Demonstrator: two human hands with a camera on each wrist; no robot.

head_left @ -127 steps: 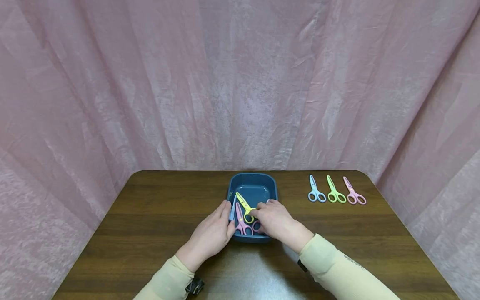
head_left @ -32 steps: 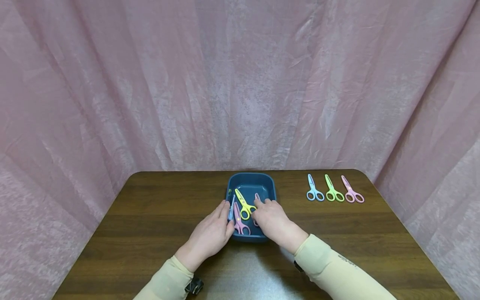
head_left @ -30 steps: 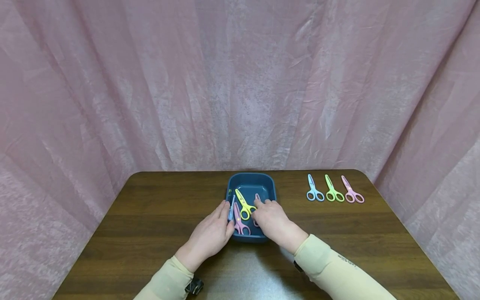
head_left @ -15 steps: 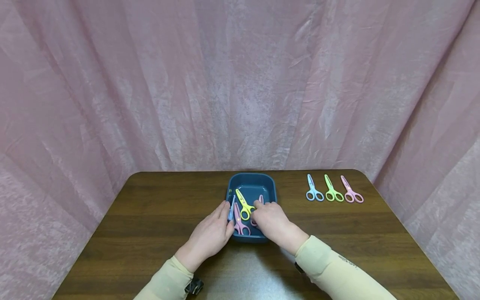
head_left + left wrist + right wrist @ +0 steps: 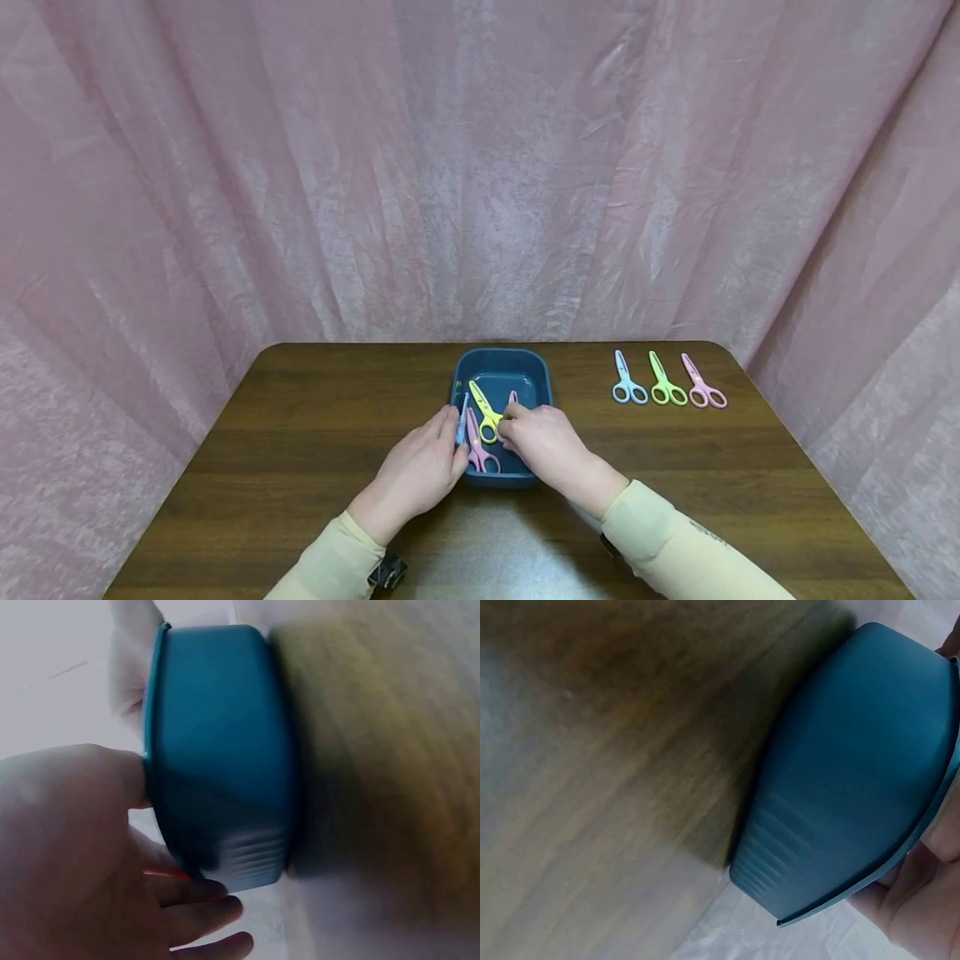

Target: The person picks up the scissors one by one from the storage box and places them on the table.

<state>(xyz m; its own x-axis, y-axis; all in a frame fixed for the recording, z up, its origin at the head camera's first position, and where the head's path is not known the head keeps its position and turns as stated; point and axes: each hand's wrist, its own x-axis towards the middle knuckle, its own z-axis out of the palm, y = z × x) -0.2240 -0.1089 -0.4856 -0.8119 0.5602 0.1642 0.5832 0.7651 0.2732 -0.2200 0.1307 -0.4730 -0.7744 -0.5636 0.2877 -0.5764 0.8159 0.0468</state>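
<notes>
A dark blue plastic bin [image 5: 502,358] stands near the table's middle. My left hand [image 5: 420,475] holds its left side, thumb over the rim; the left wrist view shows the bin's outer wall [image 5: 217,720] by the fingers. Inside lie yellow scissors [image 5: 482,403], pink scissors [image 5: 476,442] and a light blue pair [image 5: 462,421] on edge at the left wall. My right hand [image 5: 546,437] reaches in over the right rim and pinches a second pair of pink scissors [image 5: 513,397], mostly hidden by the fingers. In the right wrist view those fingertips are behind the bin's wall [image 5: 855,765].
On the right of the brown wooden table [image 5: 315,417], blue scissors [image 5: 627,379], green scissors [image 5: 663,381] and pink scissors [image 5: 702,383] lie in a row, blades pointing away. Pink curtains [image 5: 480,167] hang behind and at the sides.
My right hand has shifted within the bin, its fingers closing in on the second pink scissors, which have moved slightly. My left hand stays at the bin's left side.
</notes>
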